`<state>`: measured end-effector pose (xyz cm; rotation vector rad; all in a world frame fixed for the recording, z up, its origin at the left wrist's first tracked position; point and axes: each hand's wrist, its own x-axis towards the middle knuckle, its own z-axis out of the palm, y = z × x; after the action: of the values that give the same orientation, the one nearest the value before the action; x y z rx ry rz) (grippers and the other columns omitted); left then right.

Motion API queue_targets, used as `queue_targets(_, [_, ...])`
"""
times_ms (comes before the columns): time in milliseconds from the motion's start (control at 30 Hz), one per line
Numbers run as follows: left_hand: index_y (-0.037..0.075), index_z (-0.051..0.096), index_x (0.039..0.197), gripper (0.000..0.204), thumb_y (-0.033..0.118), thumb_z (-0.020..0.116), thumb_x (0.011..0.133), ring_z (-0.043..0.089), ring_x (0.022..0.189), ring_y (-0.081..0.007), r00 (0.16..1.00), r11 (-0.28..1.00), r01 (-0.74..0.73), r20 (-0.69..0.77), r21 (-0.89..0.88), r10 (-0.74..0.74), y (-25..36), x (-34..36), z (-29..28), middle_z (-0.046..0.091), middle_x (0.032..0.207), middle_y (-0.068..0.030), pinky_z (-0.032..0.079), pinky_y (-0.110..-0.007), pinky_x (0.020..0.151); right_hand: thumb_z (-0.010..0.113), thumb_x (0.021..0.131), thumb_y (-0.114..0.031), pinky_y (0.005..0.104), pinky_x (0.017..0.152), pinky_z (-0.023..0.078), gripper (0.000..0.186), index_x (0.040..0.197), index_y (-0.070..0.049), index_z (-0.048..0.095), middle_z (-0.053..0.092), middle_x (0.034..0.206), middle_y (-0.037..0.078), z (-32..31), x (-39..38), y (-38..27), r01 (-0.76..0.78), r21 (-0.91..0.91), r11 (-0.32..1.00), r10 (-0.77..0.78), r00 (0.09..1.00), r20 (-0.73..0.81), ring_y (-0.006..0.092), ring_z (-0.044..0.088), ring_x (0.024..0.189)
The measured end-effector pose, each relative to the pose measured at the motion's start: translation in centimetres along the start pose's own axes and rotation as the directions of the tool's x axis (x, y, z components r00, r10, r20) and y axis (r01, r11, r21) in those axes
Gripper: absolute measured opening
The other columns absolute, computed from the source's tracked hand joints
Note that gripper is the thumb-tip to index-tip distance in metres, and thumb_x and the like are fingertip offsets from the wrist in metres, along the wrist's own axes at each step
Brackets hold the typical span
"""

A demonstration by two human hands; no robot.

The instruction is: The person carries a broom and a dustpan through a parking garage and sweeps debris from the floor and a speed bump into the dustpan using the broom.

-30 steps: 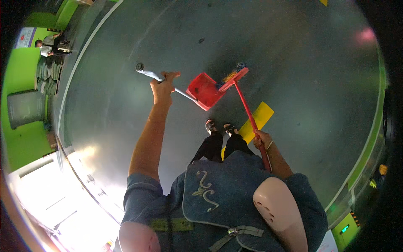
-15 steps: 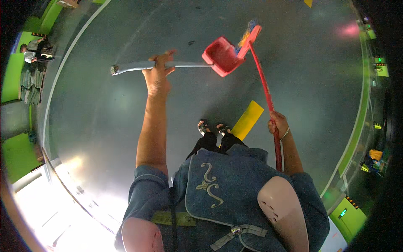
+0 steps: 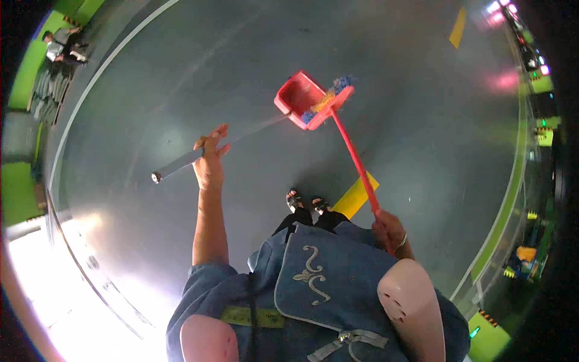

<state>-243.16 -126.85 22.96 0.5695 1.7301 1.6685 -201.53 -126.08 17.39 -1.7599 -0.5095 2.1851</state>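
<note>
My left hand [image 3: 208, 154] holds the pale dustpan handle [image 3: 178, 166] loosely, fingers partly stretched across it. The handle runs diagonally to a red dustpan [image 3: 297, 93] ahead of me. My right hand [image 3: 389, 229], closed, grips a red broom handle [image 3: 356, 160] low at my right side. The broom head [image 3: 338, 96], red with blue and yellow bristles, sits against the right side of the pan, partly covering its opening. Below are my sandalled feet.
Grey floor [image 3: 151, 102] has white and green boundary lines and yellow strips [image 3: 353, 196] [image 3: 457, 27]. At the upper left, a seated person [image 3: 63, 45] is beside stacked greyish bundles [image 3: 48, 93] along a green wall. Bright light fills the lower left; blurred equipment lines the right edge.
Since a second ago my left hand has moved down and leftward, tilting the dustpan handle the other way. Pan and broom head rose, then came partly back down. My right hand has shifted lower and rightward.
</note>
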Motion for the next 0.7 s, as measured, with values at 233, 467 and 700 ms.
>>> queue_targets(233, [0.004, 0.056, 0.076, 0.024, 0.025, 0.048, 0.069, 0.047, 0.083, -0.0144, 0.975, 0.982, 0.168, -0.161, 0.084, -0.153, -4.9, 1.3, -6.6, 0.054, 0.091, -0.0052, 0.039, -0.029, 0.066, 0.041, 0.080, -0.030, 0.0183, 0.028, 0.020, 0.021, 0.091, -0.014, 0.048, 0.030, 0.042, -0.004, 2.1, 3.1, 1.1, -0.119, 0.013, 0.993, 0.119, 0.993, 0.006, 0.0050, 0.024, 0.032])
queue_targets(467, [0.005, 0.057, 0.075, 0.021, 0.023, 0.050, 0.068, 0.045, 0.072, -0.0105, 0.951, 0.953, 0.243, -0.239, 0.181, -0.197, -8.6, 1.8, -7.0, 0.053, 0.071, -0.0014, 0.038, -0.027, 0.062, 0.041, 0.080, -0.029, 0.0162, 0.029, 0.020, 0.018, 0.083, -0.013, 0.047, 0.031, 0.043, -0.003, 1.3, 11.2, -2.1, -0.324, 0.253, 0.912, 0.233, 0.914, 0.332, 0.0034, 0.025, 0.032])
queue_targets(700, [0.005, 0.055, 0.062, 0.013, 0.018, 0.051, 0.065, 0.046, 0.061, -0.0090, 0.955, 0.941, 0.236, -0.235, 0.245, -0.178, -9.5, 1.5, -5.6, 0.051, 0.062, 0.0003, 0.038, -0.025, 0.056, 0.050, 0.075, -0.024, 0.0182, 0.027, 0.025, 0.017, 0.072, -0.010, 0.042, 0.036, 0.045, -0.001, 1.8, 18.4, -3.2, -0.120, -0.199, 0.973, 0.150, 0.977, 0.148, 0.0049, 0.030, 0.030])
